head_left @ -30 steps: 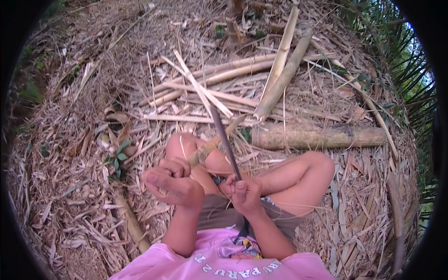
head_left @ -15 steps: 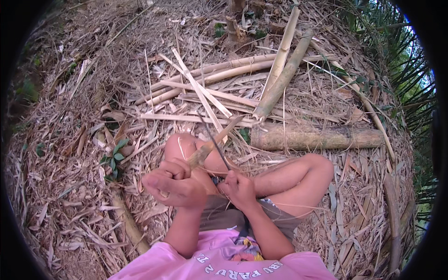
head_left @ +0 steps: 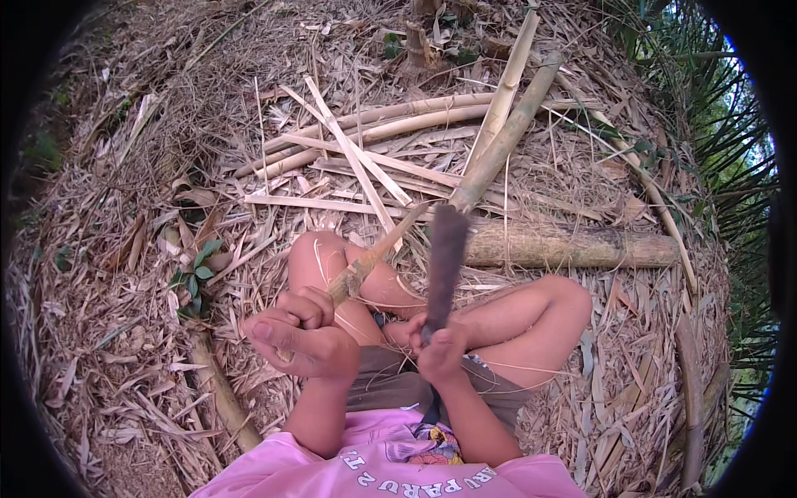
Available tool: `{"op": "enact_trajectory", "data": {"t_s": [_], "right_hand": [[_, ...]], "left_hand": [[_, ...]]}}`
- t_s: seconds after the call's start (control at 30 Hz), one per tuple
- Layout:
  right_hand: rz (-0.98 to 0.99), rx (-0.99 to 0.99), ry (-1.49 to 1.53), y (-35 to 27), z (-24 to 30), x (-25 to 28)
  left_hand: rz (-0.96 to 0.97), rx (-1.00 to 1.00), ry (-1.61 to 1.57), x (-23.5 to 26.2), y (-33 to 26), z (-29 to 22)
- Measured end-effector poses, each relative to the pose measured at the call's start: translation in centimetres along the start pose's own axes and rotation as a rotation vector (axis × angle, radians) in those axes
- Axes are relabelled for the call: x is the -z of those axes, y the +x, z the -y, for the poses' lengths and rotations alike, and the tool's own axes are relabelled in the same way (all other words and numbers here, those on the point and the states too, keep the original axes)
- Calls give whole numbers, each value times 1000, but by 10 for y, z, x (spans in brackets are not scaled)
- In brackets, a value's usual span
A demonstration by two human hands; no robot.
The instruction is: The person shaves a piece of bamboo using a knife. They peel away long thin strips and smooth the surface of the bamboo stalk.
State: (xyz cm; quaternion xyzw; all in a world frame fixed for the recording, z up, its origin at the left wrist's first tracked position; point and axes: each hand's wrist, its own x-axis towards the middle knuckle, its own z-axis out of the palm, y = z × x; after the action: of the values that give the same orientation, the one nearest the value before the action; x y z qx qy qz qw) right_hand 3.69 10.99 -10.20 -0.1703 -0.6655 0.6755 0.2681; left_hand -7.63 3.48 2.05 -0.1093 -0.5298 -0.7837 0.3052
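I sit on the ground with my knees bent. My left hand (head_left: 300,336) is shut on the near end of a thin bamboo strip (head_left: 374,257) that slants up and to the right over my left knee. My right hand (head_left: 440,353) grips the handle of a large dark knife (head_left: 446,257). Its broad blade stands nearly upright, just right of the strip, with the tip in front of a thick bamboo log (head_left: 573,245).
Split bamboo slats (head_left: 357,166) and several long bamboo poles (head_left: 506,108) lie crossed on the ground ahead. Dry leaves and straw (head_left: 124,274) cover everything around. A small green plant (head_left: 195,274) grows at my left. Green fronds (head_left: 706,124) stand at the right.
The knife blade has swung from lying along the strip to standing upright and closer to the camera. My left hand holds the strip in nearly the same place.
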Motion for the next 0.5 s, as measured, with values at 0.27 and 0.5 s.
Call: {"op": "enact_trajectory", "data": {"t_s": [0.27,0.5], "right_hand": [[55,-374,124,11,-6,-3],[132,-636,414,42,36,-29]], "left_hand": [[-35,74,-7,24,5,0],[111,-71,-325,56,47,-71]]}}
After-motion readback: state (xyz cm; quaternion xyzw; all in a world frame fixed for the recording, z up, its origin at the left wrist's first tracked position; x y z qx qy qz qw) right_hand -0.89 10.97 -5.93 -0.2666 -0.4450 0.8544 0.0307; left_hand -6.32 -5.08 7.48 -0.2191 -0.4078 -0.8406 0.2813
